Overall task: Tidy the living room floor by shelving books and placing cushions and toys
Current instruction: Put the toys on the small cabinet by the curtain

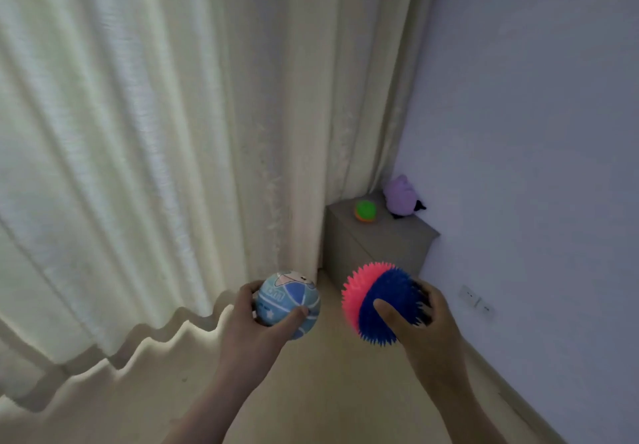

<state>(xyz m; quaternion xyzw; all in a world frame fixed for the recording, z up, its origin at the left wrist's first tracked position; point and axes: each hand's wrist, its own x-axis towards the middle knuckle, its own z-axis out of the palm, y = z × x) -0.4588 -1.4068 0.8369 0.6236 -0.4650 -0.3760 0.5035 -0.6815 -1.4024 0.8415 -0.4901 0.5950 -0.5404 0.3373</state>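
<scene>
Pale cream curtain fills the left side and hangs in soft folds to the beige floor; a plain grey-blue wall closes the right side.

From the head view, both forearms reach forward from the lower edge. The left hand is curled around a smooth round blue ball with printed lines and a star, the thumb lying across its front. The right hand grips a spiky ball, half pink and half dark blue, covered in soft rubber bristles; its thumb presses on the blue half and the fingers wrap the far side. The two balls are held near each other, apart, above the floor.

Beyond the right hand, in the corner, stands a low grey cabinet with straight edges. On its top lie a small green and orange ball and, just beside it, a purple plush toy against the wall. To the right of the right hand, white wall sockets sit low on the wall. Bare floor runs between the curtain hem and the wall, under both hands.
</scene>
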